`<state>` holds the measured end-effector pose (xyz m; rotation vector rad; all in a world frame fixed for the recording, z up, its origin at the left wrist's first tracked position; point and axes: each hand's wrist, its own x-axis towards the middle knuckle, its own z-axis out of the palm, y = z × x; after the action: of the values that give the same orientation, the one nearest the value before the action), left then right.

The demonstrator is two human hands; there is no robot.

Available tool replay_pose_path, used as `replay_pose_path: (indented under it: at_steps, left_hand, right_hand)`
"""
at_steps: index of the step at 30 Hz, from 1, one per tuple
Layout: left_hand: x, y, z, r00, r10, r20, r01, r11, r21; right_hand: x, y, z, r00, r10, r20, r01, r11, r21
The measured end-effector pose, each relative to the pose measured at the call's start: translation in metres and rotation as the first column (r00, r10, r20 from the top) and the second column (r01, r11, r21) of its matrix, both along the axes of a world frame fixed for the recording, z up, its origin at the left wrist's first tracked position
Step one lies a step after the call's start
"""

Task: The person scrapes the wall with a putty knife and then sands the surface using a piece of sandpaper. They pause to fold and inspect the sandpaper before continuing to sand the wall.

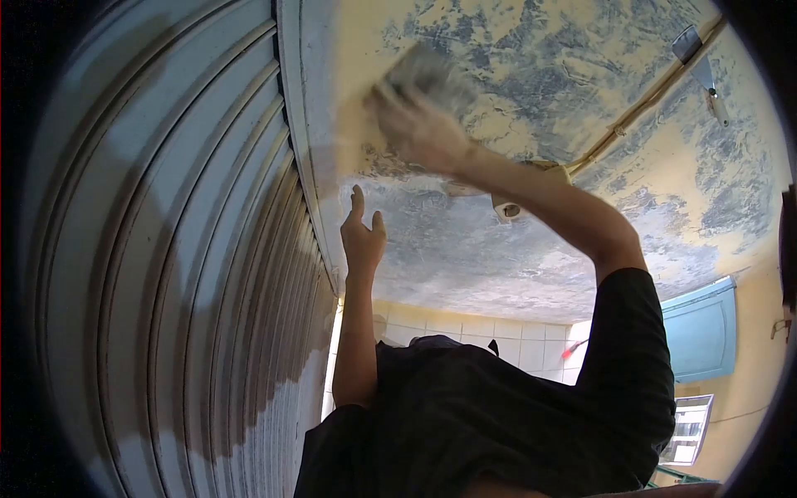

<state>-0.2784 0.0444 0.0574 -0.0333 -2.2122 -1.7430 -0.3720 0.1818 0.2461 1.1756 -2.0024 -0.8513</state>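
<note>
My right hand (419, 133) presses a grey flat pad (432, 75) to the patchy wall (531, 91). Motion smears the hand and pad, and I cannot tell the pad's exact kind. The wall under them is pale yellow with rough grey patches. Lower and to the left, my left hand (364, 239) is raised near the wall with its fingers apart and nothing in them. It is close to the frame of the ribbed metal shutter (191, 249).
A cable conduit (647, 104) runs across the wall to a small outlet box (506, 207). A putty knife (706, 75) is lodged at the conduit. White tiles (531, 340), a light-blue panel (701, 328) and a window (689, 427) show beyond my body.
</note>
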Motion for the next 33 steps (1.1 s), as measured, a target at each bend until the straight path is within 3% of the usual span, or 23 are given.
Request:
replay_pose_path:
  at_steps: [2,5,6,8,10,11,13,14,16,17,20,21,22,23,24,26,27,29,31,33]
  left_hand:
    - [0.001,-0.001,0.007,0.999,0.012,0.047,-0.010,0.999,-0.037]
    - [0.000,0.001,0.003,1.000,0.029,-0.009,-0.029,0.999,-0.032]
    - [0.001,0.000,0.003,1.000,0.030,-0.007,-0.031,0.999,-0.035]
    - [0.003,-0.002,0.003,1.000,0.023,-0.013,-0.024,0.999,-0.025]
    - [0.006,-0.005,0.001,1.000,0.025,-0.007,-0.025,0.999,-0.023]
    - [0.006,-0.006,0.002,1.000,0.027,-0.004,-0.027,1.000,-0.016]
    - [0.008,-0.007,0.002,0.999,0.039,0.015,-0.038,0.999,-0.034]
    - [0.009,-0.009,0.002,0.998,0.044,0.039,-0.042,0.997,-0.059]
    - [0.009,-0.009,0.003,0.999,0.042,0.034,-0.040,0.998,-0.056]
    - [0.008,-0.008,0.004,0.999,0.044,0.023,-0.042,0.998,-0.051]
    - [0.006,-0.002,0.007,0.999,0.028,0.025,-0.027,0.999,-0.040]
    - [0.004,0.000,0.005,0.999,0.027,0.022,-0.026,0.999,-0.043]
    - [0.002,0.003,0.000,1.000,0.017,0.020,-0.017,0.999,-0.035]
    - [0.000,0.005,-0.003,1.000,0.010,0.016,-0.010,1.000,-0.028]
    - [0.002,0.005,-0.002,1.000,0.006,0.015,-0.006,0.999,-0.033]
    - [0.006,0.005,0.001,1.000,-0.002,0.026,0.003,1.000,-0.024]
    - [0.006,0.004,-0.001,1.000,-0.001,0.023,0.002,1.000,-0.020]
    - [0.009,-0.001,-0.008,1.000,0.016,0.018,-0.015,0.999,-0.028]
    - [0.009,-0.007,-0.013,0.999,0.024,0.035,-0.022,0.999,-0.044]
    - [0.007,-0.005,-0.014,0.998,0.026,0.056,-0.023,0.998,-0.055]
  right_hand:
    - [0.008,-0.006,0.064,0.978,0.004,-0.210,-0.036,0.989,-0.145]
    - [0.009,-0.005,0.068,0.937,-0.073,-0.341,0.009,0.982,-0.186]
    - [0.017,-0.009,0.047,0.975,-0.112,-0.192,0.087,0.987,-0.136]
    - [0.007,-0.006,-0.028,0.996,-0.022,-0.091,0.024,1.000,0.019]
    - [0.007,0.007,-0.094,0.994,0.015,-0.110,0.008,0.979,0.205]
    - [0.005,0.007,-0.090,0.993,0.017,-0.117,0.007,0.979,0.205]
    - [-0.005,0.010,-0.079,1.000,0.027,-0.008,-0.024,0.980,0.199]
    - [-0.018,0.009,-0.068,0.998,0.044,0.033,-0.033,0.962,-0.272]
    - [-0.001,0.013,0.030,0.989,0.066,-0.134,-0.084,0.988,-0.130]
    - [0.000,0.015,0.067,0.976,0.007,-0.215,-0.047,0.983,-0.179]
    - [0.001,0.016,0.081,0.950,-0.073,-0.303,0.001,0.973,-0.231]
    - [0.002,0.015,0.075,0.945,-0.089,-0.315,0.015,0.973,-0.230]
    - [0.000,0.016,0.046,0.988,0.010,-0.156,-0.044,0.974,-0.221]
    - [0.012,0.001,0.024,0.979,-0.146,-0.140,0.157,0.985,0.073]
    - [0.023,-0.009,-0.001,0.940,-0.299,-0.166,0.340,0.870,0.356]
    - [-0.001,0.019,-0.113,0.991,0.006,-0.132,0.024,0.973,0.228]
    - [-0.006,0.021,-0.123,0.991,0.008,-0.135,0.024,0.972,0.232]
    - [-0.011,0.023,-0.130,0.993,0.069,-0.095,-0.064,0.997,0.049]
    - [0.015,0.004,-0.014,0.993,-0.064,-0.099,0.097,0.916,0.388]
    - [0.004,0.015,0.036,0.999,0.028,-0.031,-0.030,0.997,-0.064]
